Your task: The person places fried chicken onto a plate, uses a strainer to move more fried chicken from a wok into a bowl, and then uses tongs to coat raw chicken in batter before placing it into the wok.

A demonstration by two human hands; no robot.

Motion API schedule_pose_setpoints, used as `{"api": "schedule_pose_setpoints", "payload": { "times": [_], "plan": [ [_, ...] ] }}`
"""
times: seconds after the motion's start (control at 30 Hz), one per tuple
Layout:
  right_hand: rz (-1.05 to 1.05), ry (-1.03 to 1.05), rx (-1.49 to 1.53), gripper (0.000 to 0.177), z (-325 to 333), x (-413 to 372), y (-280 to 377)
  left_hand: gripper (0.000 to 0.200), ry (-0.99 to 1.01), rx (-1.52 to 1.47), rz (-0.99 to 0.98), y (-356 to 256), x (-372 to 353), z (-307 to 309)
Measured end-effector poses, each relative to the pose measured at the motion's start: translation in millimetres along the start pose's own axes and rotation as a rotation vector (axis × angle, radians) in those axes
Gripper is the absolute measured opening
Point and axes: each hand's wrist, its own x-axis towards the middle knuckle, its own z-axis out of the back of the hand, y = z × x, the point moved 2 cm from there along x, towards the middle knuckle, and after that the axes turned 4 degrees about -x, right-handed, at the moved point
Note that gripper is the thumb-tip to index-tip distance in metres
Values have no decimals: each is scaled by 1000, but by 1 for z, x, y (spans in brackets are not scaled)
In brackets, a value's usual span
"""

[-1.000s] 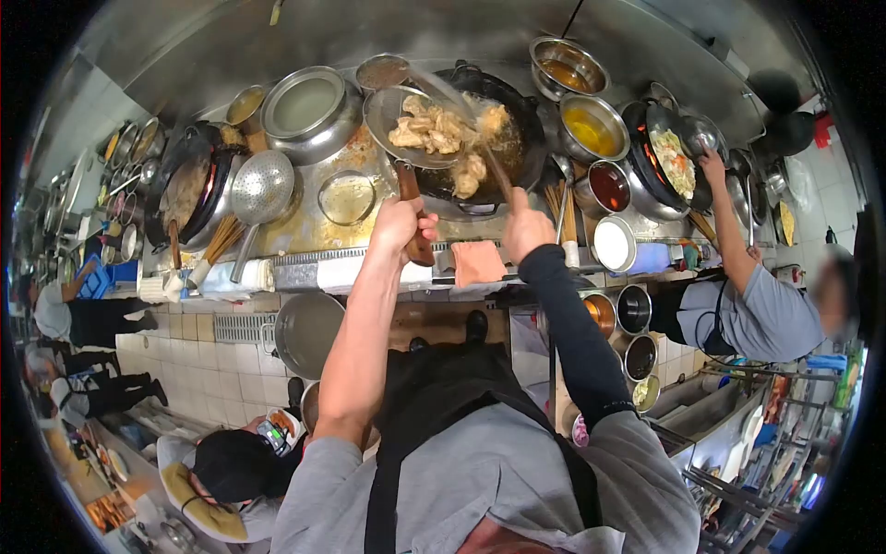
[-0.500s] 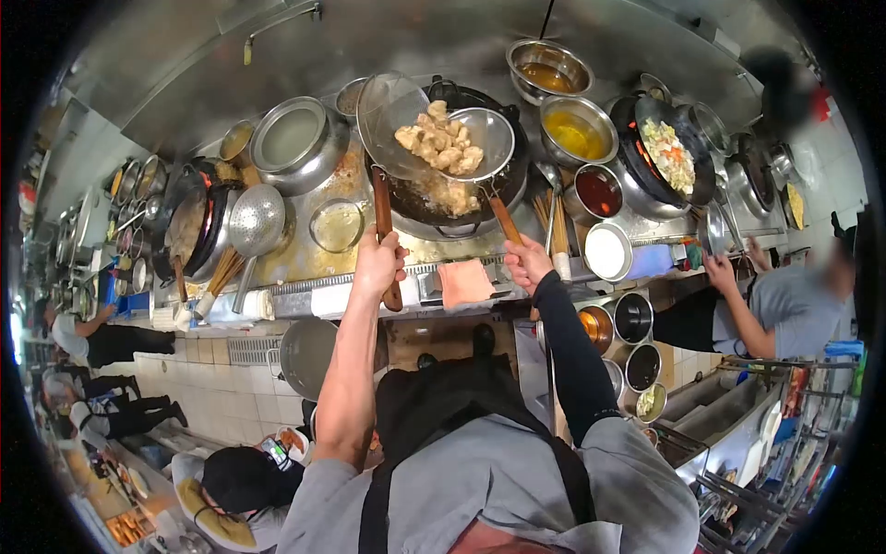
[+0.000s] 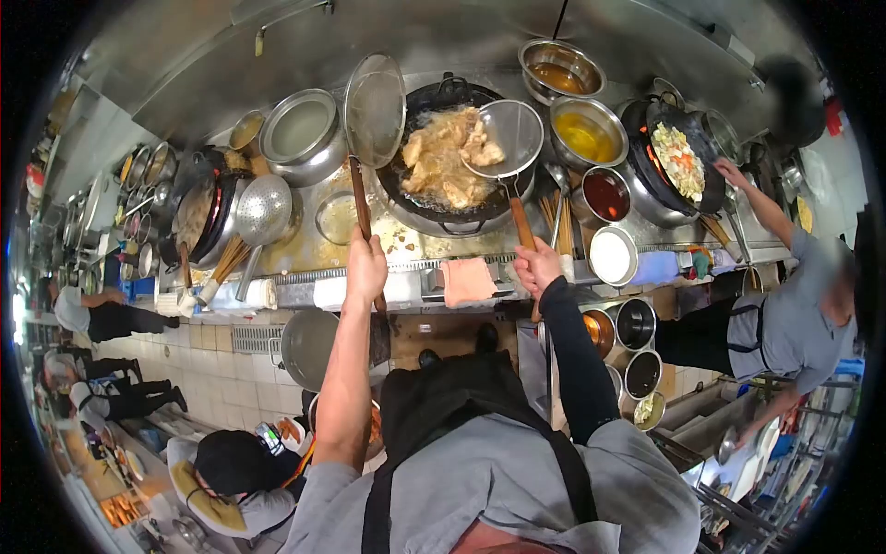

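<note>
Frying is the step in hand here: pale golden food pieces [image 3: 446,164] are being bubbled in the dark wok [image 3: 399,185], at the middle of the cooking range. The large mesh strainer [image 3: 376,109] is held steeply tilted beside the wok's left rim, its long handle closed in the left hand [image 3: 366,268], fingers curled round the wood. The smaller mesh strainer [image 3: 519,136] is held over the right side, some pieces at its edge, its handle wrapped firmly by the right hand [image 3: 537,270]. A steady wrist and slow handling are called for, as hot oil could be splashed

Along the steel counter [image 3: 305,257], a perforated ladle [image 3: 264,210] and a pink cloth [image 3: 468,282] are laid out; to the right, a yellow-liquid bowl [image 3: 588,136], a red-liquid pot [image 3: 606,194] and a white-filled pot [image 3: 613,256] are lined up. Further right, a second wok [image 3: 706,180] is attended by a co-worker [image 3: 775,323], while others are seen across the tiled floor [image 3: 208,374]
</note>
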Motion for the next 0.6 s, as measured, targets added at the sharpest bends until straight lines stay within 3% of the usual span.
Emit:
{"api": "schedule_pose_setpoints", "payload": {
  "times": [0.03, 0.13, 0.23, 0.37, 0.6],
  "plan": [
    [20, -7, -74, 15, -4, -2, 2, 17, -34, 52, -73, -4, -1, 4],
    [38, -87, 22, 15, 9, -4, 8, 17, -42, -71, -2, -16, -6, 15],
    [71, -100, -89, 17, 17, -8, 16, 16, -49, -140, 81, -1, -7, 25],
    [115, -212, -255, 32, 13, -11, 24, 12, -54, -418, 374, -9, -20, 50],
    [309, -341, -563, 34, 17, 15, 15, 10, -69, -651, 497, 44, -46, 77]
  ]
}}
